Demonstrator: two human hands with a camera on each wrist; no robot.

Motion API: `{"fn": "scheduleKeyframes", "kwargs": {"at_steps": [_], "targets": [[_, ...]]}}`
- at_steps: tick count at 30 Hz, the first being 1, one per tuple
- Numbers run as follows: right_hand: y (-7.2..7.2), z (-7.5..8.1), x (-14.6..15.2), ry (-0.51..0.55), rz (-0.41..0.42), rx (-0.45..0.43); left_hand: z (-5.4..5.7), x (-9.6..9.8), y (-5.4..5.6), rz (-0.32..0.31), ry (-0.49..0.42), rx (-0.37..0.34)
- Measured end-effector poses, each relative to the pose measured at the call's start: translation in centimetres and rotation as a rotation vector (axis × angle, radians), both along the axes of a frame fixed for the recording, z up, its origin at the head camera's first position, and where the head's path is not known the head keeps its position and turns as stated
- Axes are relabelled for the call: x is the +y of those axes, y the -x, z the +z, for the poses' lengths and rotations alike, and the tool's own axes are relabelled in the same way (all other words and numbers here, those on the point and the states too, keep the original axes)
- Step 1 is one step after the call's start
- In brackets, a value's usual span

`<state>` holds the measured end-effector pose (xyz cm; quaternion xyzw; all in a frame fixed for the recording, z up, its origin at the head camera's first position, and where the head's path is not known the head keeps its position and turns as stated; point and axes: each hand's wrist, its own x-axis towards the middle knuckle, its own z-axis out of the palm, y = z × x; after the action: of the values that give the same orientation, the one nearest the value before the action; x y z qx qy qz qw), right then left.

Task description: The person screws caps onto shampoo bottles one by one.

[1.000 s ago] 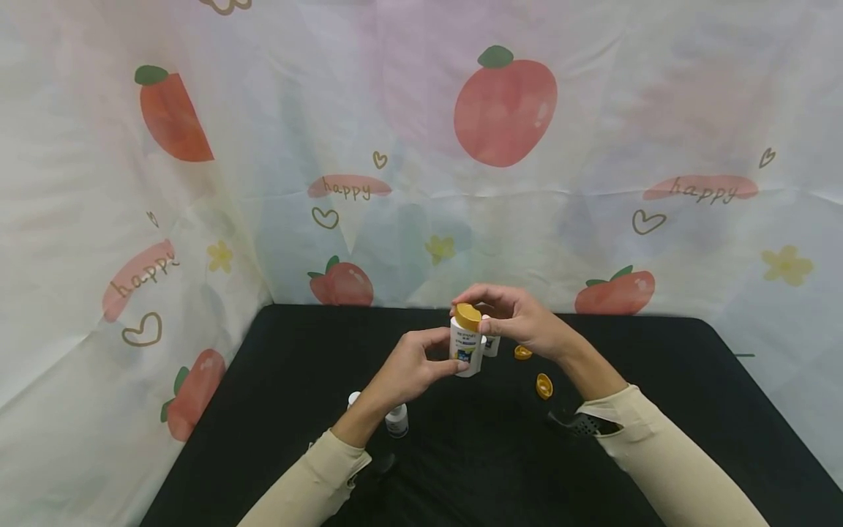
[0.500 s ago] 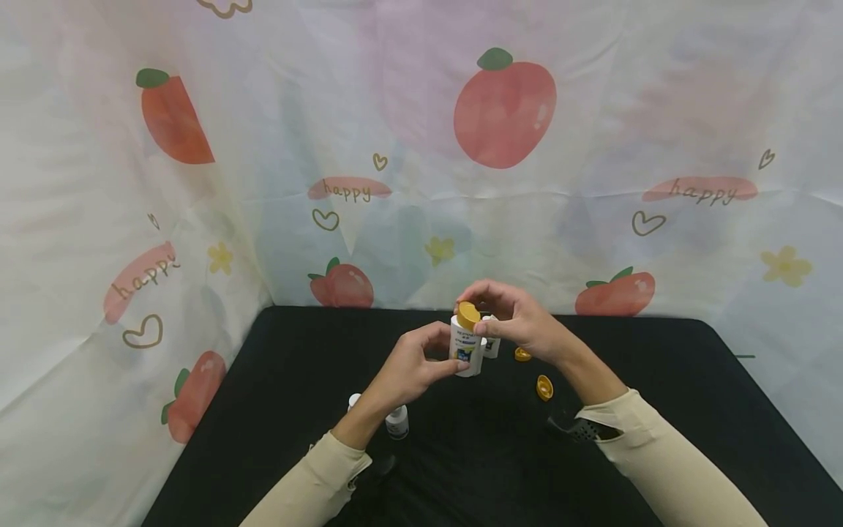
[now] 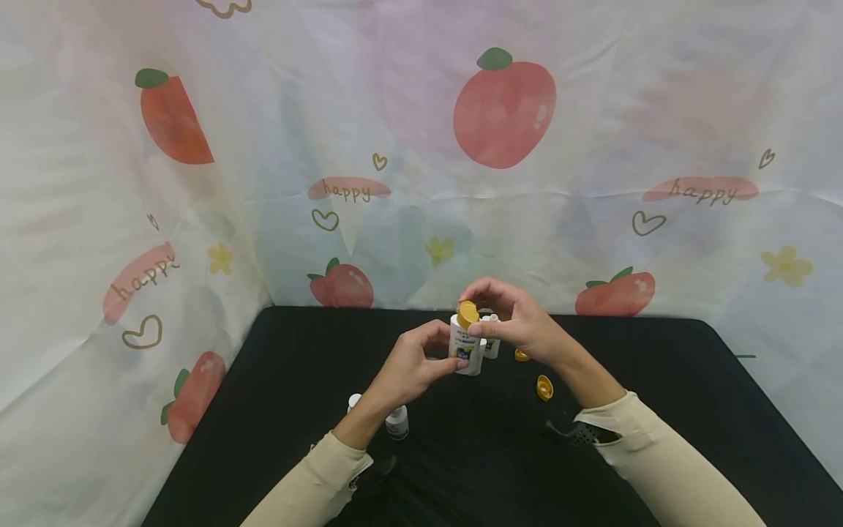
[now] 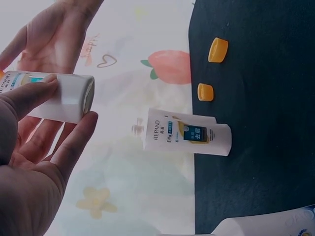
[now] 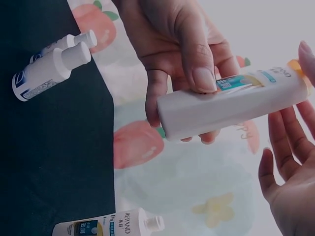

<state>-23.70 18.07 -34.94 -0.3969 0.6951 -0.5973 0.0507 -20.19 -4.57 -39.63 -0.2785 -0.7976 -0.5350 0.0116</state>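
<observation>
A white shampoo bottle (image 3: 465,345) with a teal-and-yellow label is held above the table, in the middle of the head view. My left hand (image 3: 418,359) grips its lower body, thumb across the front and fingers behind. At its top is a yellow cap (image 3: 468,315), which my right hand (image 3: 516,320) holds with the thumb low on its near side and the fingers curled behind. In the right wrist view, the cap meets the bottle's end (image 5: 231,105). How far the cap is turned or seated cannot be told.
Behind the hands stands a similar shampoo bottle (image 4: 189,132) with a bare white nozzle. Two loose yellow caps, one nearer (image 3: 544,388) and one farther (image 3: 522,355), lie on the black table (image 3: 487,468). White-capped bottles (image 5: 51,71) stand at the left, partly behind my left forearm.
My right hand has risen slightly and its thumb has slid lower on the cap. The cap looks turned a little. My left hand and the bottle have barely moved.
</observation>
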Motion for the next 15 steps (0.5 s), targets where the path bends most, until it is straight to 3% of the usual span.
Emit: {"fn": "scheduleKeyframes", "kwargs": {"at_steps": [9,15], "targets": [[-0.19,-0.16,-0.29,-0.018,-0.060,-0.001,0.04,-0.01,-0.07,0.022,0.012,0.010],[-0.23,0.03,-0.09,-0.056,-0.040,0.004,0.03,-0.36,0.00,0.014,-0.002,-0.007]]}}
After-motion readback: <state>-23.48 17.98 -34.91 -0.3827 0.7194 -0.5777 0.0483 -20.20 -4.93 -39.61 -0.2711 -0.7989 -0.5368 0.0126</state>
